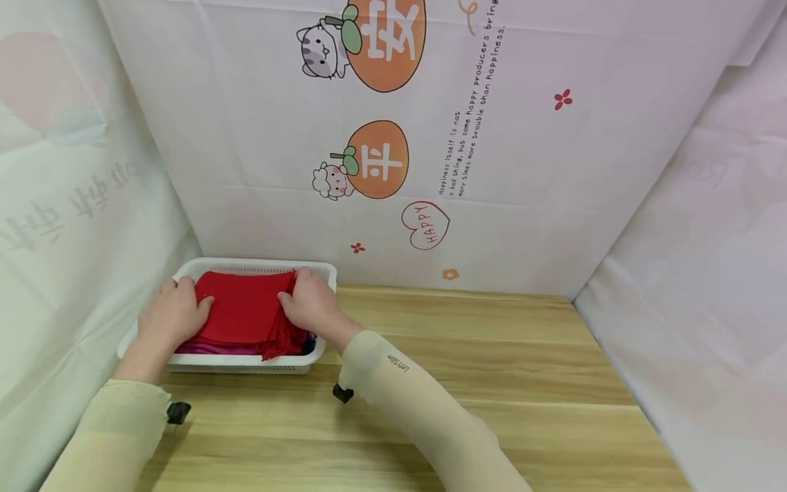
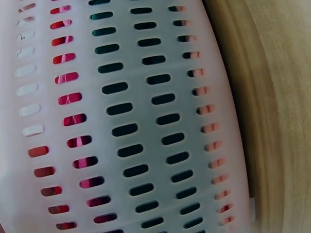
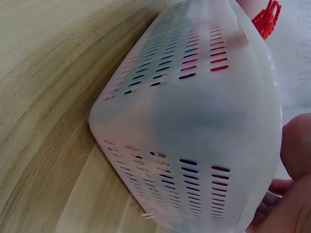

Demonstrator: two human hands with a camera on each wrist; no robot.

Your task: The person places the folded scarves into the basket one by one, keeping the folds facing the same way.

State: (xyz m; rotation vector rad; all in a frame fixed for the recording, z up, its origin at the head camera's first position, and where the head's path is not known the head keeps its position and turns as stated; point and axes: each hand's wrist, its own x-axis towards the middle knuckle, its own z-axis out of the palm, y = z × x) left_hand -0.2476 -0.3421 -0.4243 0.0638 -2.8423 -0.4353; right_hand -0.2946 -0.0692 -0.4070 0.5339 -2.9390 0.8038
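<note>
A folded red scarf [image 1: 236, 307] with a fringe along its right side lies on top of other cloths in a white plastic basket [image 1: 240, 360]. My left hand [image 1: 172, 314] grips the scarf's left edge, thumb over the top. At the opposite edge my right hand [image 1: 312, 304] pinches the scarf near its fringe, the fingers partly hidden. Magenta cloth [image 1: 215, 348] shows beneath the red one. The left wrist view is filled by the slotted basket wall [image 2: 136, 107]. In the right wrist view, red tassels [image 3: 266, 20] hang over the rim above the basket's corner [image 3: 194, 116].
The basket stands on a wood-grain table [image 1: 479, 383], at its far left corner. Behind it rises a white printed cloth wall [image 1: 504, 239]. More pale cloth covers the left side [image 1: 67, 273] and the right side [image 1: 688, 273].
</note>
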